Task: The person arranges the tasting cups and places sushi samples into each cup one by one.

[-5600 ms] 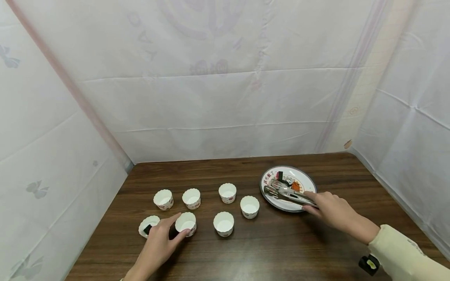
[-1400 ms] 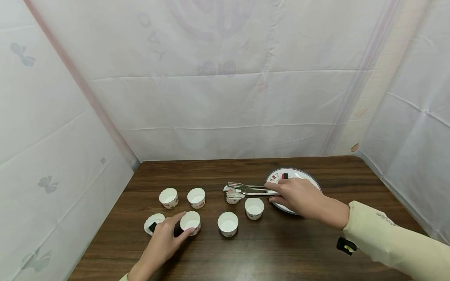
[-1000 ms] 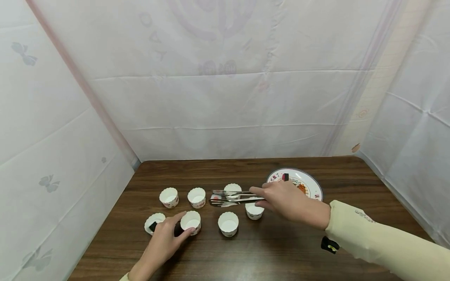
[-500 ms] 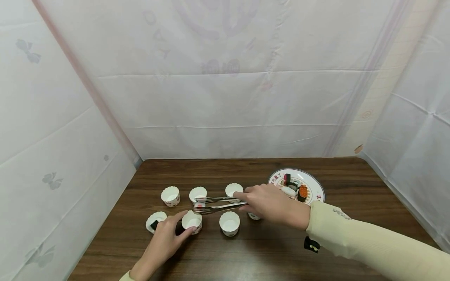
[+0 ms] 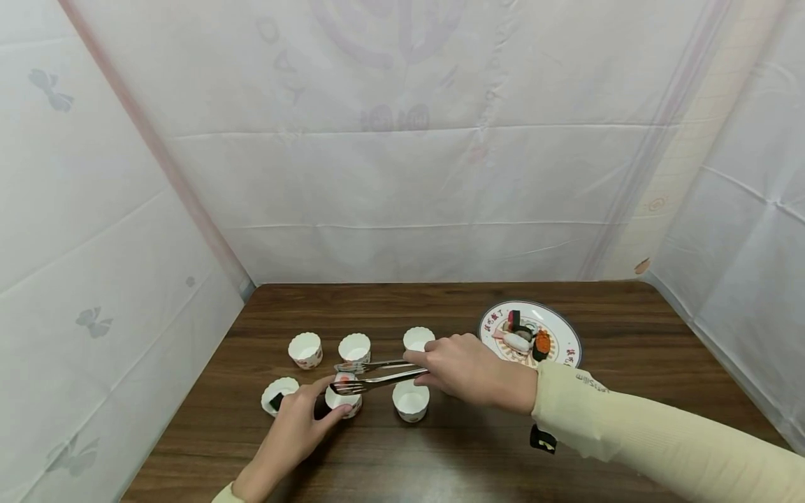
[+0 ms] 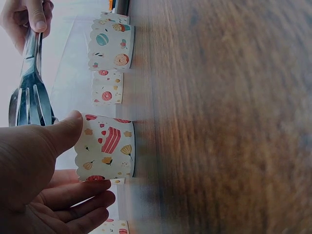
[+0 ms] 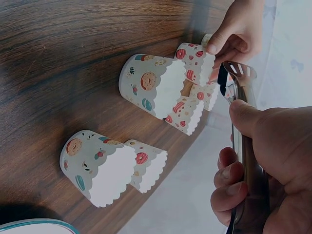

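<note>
In the head view my left hand (image 5: 292,426) pinches the side of a white scalloped paper baking cup (image 5: 344,406) standing on the table. Its thumb and fingers lie on either side of the cup's wall in the left wrist view. My right hand (image 5: 468,370) grips metal serving tongs (image 5: 383,381) with slotted ends. Between the tong ends is a small white sushi piece (image 5: 344,377) with a red-orange centre, just over that cup's far rim. The tongs partly cover the piece. In the right wrist view the fingers curl round the tong handles (image 7: 248,185).
Left of the held cup, another cup (image 5: 287,385) contains a piece with a black band (image 5: 275,402). More cups stand behind (image 5: 305,349) and to the right (image 5: 411,402). A round plate (image 5: 569,346) at the back right bears several sushi pieces (image 5: 517,342). Cloth-covered walls (image 5: 402,209) surround the table.
My right hand has carried the tongs from the plate leftward across the cups, with the sushi piece between their ends, to the held cup. The left hand keeps its place at the cup.
</note>
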Tool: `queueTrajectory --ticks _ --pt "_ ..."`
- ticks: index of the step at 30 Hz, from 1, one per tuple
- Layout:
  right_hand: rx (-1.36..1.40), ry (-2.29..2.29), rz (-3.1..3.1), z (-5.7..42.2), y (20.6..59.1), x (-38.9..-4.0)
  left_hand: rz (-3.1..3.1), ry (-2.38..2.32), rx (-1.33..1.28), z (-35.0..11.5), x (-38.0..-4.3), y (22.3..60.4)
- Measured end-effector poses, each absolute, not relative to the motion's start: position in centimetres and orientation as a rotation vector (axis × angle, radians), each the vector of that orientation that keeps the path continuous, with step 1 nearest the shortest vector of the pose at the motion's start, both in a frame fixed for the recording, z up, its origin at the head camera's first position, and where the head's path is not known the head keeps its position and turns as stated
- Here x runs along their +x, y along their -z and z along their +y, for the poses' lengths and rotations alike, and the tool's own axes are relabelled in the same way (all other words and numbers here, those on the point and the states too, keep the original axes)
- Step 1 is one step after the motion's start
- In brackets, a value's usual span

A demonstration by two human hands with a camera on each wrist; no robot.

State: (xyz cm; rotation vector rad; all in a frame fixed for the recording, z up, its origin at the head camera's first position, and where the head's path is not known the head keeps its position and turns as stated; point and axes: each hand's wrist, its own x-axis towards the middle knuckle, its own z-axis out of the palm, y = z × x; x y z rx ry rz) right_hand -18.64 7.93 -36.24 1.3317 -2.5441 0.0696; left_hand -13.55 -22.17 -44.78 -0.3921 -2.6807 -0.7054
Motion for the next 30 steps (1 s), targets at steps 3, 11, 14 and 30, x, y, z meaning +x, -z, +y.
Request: queueTrajectory --ticks 3,11,14,30 --pt "1.336 -0.066 -2.533 7.66 36.35 -18.69 -2.68 0.705 -0.388 -22.22 -13.46 44.75" --pt "1.336 -0.087 -2.537 7.11 36.51 -18.73 -2.674 0.7 -0.387 -22.21 -13.53 44.78" --pt "1.334 -0.091 -2.553 7.03 36.59 -18.75 -2.675 0.697 -0.386 -22.21 -13.58 44.82" --pt "1.331 -0.081 -2.594 6.95 37.07 -18.81 -2.711 0.725 -0.355 -22.18 -13.54 44.78"
